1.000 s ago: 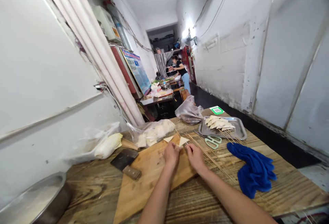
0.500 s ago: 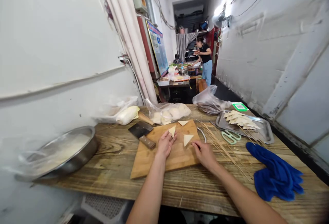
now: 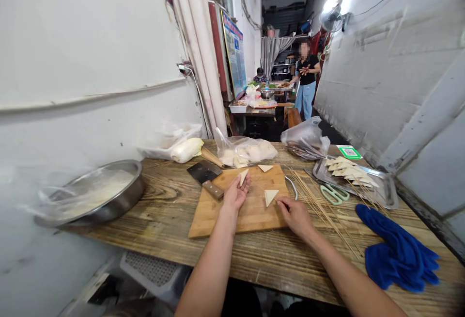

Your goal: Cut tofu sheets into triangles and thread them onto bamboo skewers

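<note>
My left hand (image 3: 235,195) is palm up over the wooden cutting board (image 3: 247,222), its fingers curled around a pale triangular slice (image 3: 243,176) that looks like tofu. My right hand (image 3: 296,216) is closed in a pinch at the board's right edge, on a thin bamboo skewer that is barely visible. Just left of those fingertips is a second pale triangle (image 3: 271,197), seemingly of two layers; whether the skewer passes through it I cannot tell. Another triangle (image 3: 265,167) lies at the board's far edge. A cleaver (image 3: 204,172) rests over the board's left side.
Loose bamboo skewers (image 3: 319,205), green-handled scissors (image 3: 334,194) and a blue glove (image 3: 395,254) lie right. A metal tray (image 3: 390,193) holds several skewered triangles. Bagged pale pieces (image 3: 247,152) sit behind the board; a metal basin (image 3: 127,196) stands left. A person (image 3: 307,74) stands far back.
The view has shifted slightly. The triangle in my left hand has tilted and looks narrower. Both hands stay in nearly the same place over the board. The person at the back has turned.
</note>
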`<state>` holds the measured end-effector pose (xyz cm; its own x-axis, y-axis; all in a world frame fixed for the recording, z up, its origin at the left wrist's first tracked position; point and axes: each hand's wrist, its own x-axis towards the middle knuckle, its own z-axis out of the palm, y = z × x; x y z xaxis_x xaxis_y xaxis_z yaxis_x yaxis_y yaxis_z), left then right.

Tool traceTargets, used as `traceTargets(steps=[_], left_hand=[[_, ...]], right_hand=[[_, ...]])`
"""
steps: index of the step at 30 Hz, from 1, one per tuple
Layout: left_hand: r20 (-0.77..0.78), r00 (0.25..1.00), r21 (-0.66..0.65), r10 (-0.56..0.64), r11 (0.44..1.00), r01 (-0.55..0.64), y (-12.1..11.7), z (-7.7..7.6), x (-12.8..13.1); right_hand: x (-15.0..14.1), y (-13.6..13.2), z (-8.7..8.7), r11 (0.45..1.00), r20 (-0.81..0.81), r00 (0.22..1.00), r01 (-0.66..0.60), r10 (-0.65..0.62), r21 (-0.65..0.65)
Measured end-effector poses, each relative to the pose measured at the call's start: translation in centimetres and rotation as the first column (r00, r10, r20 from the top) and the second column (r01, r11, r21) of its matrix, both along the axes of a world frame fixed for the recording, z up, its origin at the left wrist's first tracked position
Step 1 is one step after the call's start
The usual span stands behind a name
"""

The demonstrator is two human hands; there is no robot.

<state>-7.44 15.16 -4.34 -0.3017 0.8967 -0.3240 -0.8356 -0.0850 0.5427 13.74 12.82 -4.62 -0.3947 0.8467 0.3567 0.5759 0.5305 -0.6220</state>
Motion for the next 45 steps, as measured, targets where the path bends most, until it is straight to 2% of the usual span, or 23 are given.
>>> traceTargets(steps=[6, 14, 24, 37, 45], left_hand=[[0.003, 0.998, -0.006, 0.06, 0.998, -0.06, 0.24, -0.22, 0.01], [-0.064, 0.997, -0.006, 0.05, 0.999, -0.051, 0.25, -0.33, 0.07], [-0.051, 0.997, 0.007, 0.059, 0.998, -0.059, 0.03, -0.17, 0.28], [-0.107, 0.994, 0.041, 0.019, 0.999, -0.015, -0.1, -0.32, 0.27], [-0.15, 0.989, 0.027, -0.005, 1.0, 0.009, -0.16, -0.29, 0.46]], right_hand=[[0.06, -0.01, 0.07, 1.0, 0.038, 0.999, 0.002, -0.002, 0.004], [0.12, 0.01, -0.03, 1.0, 0.08, 0.997, 0.015, -0.014, -0.002], [0.08, -0.06, 0.06, 1.0, 0.066, 0.998, 0.012, -0.013, 0.018], [0.26, -0.12, 0.43, 0.999, 0.193, 0.98, 0.031, -0.038, 0.039], [0.12, -0.36, 0.83, 0.999, 0.205, 0.978, 0.039, -0.045, 0.034]])
